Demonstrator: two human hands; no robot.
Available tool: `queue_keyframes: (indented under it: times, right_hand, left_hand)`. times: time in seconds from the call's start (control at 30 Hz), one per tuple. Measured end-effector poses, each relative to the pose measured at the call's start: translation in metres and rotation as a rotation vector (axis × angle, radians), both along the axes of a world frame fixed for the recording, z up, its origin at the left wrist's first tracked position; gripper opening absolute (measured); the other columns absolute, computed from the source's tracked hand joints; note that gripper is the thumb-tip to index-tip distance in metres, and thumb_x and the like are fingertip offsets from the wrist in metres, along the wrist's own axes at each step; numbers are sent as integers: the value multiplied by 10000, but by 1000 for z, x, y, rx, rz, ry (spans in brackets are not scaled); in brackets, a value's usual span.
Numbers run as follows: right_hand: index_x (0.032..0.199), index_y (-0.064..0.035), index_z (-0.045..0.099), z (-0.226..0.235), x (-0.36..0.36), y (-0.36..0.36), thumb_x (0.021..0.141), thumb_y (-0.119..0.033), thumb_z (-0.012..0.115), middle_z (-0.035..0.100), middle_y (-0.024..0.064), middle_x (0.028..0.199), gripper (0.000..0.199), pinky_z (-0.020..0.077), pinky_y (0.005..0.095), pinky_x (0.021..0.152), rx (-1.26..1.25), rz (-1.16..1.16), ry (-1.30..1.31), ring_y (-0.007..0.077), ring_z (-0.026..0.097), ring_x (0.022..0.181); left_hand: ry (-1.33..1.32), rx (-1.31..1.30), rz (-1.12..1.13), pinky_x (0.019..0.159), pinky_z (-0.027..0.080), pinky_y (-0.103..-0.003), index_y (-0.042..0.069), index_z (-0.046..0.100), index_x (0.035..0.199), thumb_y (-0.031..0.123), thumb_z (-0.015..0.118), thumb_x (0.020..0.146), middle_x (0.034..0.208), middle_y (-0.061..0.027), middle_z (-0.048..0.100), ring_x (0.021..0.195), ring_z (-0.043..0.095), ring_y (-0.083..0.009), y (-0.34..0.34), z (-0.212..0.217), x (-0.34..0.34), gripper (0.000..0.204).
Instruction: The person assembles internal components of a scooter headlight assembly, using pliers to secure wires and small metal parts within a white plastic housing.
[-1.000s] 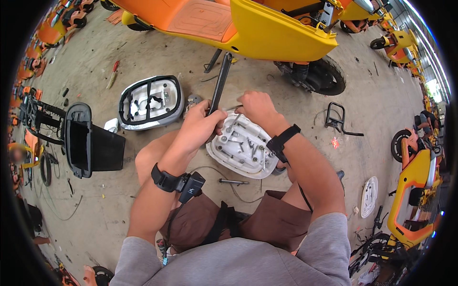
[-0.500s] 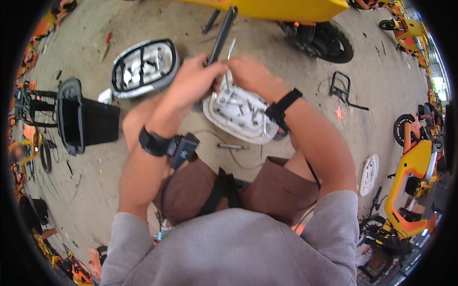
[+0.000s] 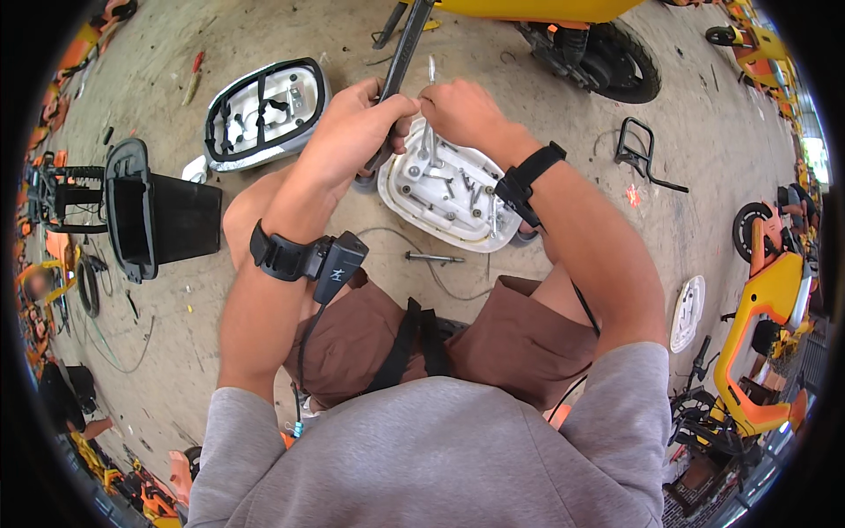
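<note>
My left hand (image 3: 365, 128) is wrapped round a long dark metal bar (image 3: 410, 44), which slants from the top of the view down past my fingers. Close to its right, my right hand (image 3: 464, 114) is closed with its fingertips pinched beside the bar. Next to those fingertips a slim silver tool end (image 3: 431, 69) sticks up, and a silver wrench-like shaft (image 3: 427, 148) shows below; what the fingers pinch is partly hidden. Beneath both hands lies a white oval plastic shell (image 3: 414, 207), with several loose bolts (image 3: 471, 191) in it.
A second white shell with a black rim (image 3: 264, 119) lies at the left, near a black bin-shaped part (image 3: 185, 216). A yellow vehicle's rear wheel (image 3: 627, 63) stands ahead. A black bracket (image 3: 635, 150) lies right; a metal rod (image 3: 434, 258) and cable are near my knees.
The view has shifted slightly. My right hand has moved a little to the right relative to the bar, opening a narrow gap between my hands. My left hand keeps its hold on the bar.
</note>
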State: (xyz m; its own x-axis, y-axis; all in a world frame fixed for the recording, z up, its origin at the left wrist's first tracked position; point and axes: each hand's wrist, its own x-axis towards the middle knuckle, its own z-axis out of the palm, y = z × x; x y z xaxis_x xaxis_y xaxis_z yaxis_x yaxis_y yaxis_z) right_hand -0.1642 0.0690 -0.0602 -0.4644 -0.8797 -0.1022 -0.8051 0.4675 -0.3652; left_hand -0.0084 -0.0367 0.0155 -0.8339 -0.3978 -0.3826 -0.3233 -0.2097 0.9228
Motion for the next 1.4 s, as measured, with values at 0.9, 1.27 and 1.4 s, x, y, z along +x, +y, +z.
queue_keyframes:
  times: [0.9, 1.27, 1.4]
  right_hand:
    - [905, -68, 715, -4, 4, 9, 809, -137, 661, 693, 193, 905, 130, 537, 472, 760, 63, 224, 109, 379, 668, 911]
    - [908, -71, 744, -3, 4, 0, 784, -281, 760, 708, 135, 779, 245, 536, 434, 666, -35, 126, 233, 324, 703, 774]
    - [965, -37, 720, -7, 15, 1, 817, -242, 718, 702, 172, 771, 253, 543, 451, 671, -148, 22, 146, 344, 704, 765]
  left_hand:
    - [131, 225, 57, 536, 458, -288, 47, 500, 948, 88, 545, 959, 672, -13, 494, 568, 513, -130, 21, 12, 3, 62]
    - [104, 133, 2, 516, 457, -258, 64, 532, 937, 122, 599, 941, 702, -5, 536, 567, 530, -101, 8, -1, -2, 89]
    - [134, 187, 14, 518, 462, -260, 64, 532, 936, 126, 600, 944, 702, -8, 538, 568, 532, -102, 6, -6, 1, 92]
